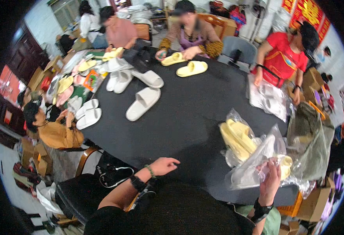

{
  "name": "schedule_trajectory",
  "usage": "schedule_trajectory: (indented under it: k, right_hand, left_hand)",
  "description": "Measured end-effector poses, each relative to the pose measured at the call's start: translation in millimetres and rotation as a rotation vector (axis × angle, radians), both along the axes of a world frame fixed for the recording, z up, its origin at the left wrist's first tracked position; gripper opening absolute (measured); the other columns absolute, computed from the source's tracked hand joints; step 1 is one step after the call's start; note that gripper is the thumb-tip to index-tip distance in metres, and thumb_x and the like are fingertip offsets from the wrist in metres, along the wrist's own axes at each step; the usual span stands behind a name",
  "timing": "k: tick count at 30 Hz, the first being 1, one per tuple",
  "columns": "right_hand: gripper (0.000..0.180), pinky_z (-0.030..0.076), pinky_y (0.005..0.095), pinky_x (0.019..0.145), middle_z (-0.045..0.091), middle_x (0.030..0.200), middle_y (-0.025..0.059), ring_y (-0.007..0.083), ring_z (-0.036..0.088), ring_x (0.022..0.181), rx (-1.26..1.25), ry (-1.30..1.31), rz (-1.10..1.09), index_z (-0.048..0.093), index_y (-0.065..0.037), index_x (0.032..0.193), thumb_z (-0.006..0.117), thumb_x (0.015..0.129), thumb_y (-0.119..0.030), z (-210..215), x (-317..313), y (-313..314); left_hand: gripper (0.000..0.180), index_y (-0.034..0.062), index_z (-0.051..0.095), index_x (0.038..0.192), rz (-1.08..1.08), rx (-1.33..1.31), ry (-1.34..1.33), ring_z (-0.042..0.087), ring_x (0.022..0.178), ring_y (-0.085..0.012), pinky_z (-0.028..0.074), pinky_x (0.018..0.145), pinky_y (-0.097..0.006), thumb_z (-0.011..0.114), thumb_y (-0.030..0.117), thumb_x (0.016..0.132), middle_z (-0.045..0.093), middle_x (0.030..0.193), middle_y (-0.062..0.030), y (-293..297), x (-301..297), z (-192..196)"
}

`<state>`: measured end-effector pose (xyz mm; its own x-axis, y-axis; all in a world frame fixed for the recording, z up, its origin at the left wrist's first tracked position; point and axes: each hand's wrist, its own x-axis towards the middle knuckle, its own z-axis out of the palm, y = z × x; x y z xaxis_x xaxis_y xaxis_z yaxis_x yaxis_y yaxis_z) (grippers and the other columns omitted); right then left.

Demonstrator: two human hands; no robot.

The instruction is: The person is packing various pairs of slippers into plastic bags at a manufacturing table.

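At the near right of the black table, my right hand (273,174) is closed on a clear plastic bag (254,166) with whitish slippers in it. Just beyond lies another clear bag with yellow slippers (238,139), partly covered by the bag in my hand. More yellow footwear (285,167) shows beside my right fingers. My left hand (163,166), with a green bracelet at the wrist, hovers by the near edge with its fingers stretched out and holds nothing. A pair of pale grey slippers (143,102) rests further off on the table.
Several people sit or stand round the table (187,105); one in red handles a bagged pair (269,96). Yellow slippers (192,69) lie at the far side. Slippers and packaging pile up at the far left. A large olive sack (311,133) stands at the right edge.
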<state>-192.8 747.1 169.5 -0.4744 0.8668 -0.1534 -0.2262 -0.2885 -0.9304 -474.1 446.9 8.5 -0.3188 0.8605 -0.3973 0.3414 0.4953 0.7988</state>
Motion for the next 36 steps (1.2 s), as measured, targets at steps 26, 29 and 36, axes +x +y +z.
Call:
schedule_trajectory:
  k: [26, 29, 36]
  right_hand:
    - [0.032, 0.047, 0.0487, 0.087, 0.059, 0.107, 0.0250, 0.0437, 0.056, 0.100, 0.966, -1.004, 0.403, 0.057, 0.000, 0.109, 0.066, 0.081, -0.011, -191.9, -94.9, -51.3]
    - [0.036, 0.045, 0.0492, 0.092, 0.055, 0.114, 0.0267, 0.0448, 0.052, 0.109, 0.905, -1.079, 0.422, 0.056, 0.001, 0.109, 0.069, 0.078, -0.011, -224.4, -53.2, -52.6]
    - [0.039, 0.042, 0.0480, 0.099, 0.049, 0.124, 0.0301, 0.0462, 0.047, 0.117, 0.869, -1.071, 0.412, 0.054, 0.001, 0.110, 0.070, 0.076, -0.008, -265.1, -2.3, -76.9]
  left_hand:
    - [0.065, 0.0004, 0.051, 0.134, 0.589, 0.124, 0.161, 0.050, 0.124, -0.0365, 0.038, 0.105, -0.042, 0.059, 0.049, 0.092, 0.056, 0.129, -0.0228, -41.4, -105.4, -64.2]
    - [0.056, 0.0001, 0.056, 0.125, 0.694, 0.214, 0.297, 0.053, 0.118, -0.0367, 0.041, 0.101, -0.043, 0.066, 0.042, 0.089, 0.059, 0.124, -0.0212, -24.3, -140.7, -86.0]
    - [0.045, 0.0165, 0.049, 0.130, 1.030, 0.573, -0.922, 0.066, 0.091, -0.0249, 0.048, 0.061, -0.031, 0.065, 0.032, 0.091, 0.054, 0.124, -0.0008, 16.0, -278.0, -103.4]
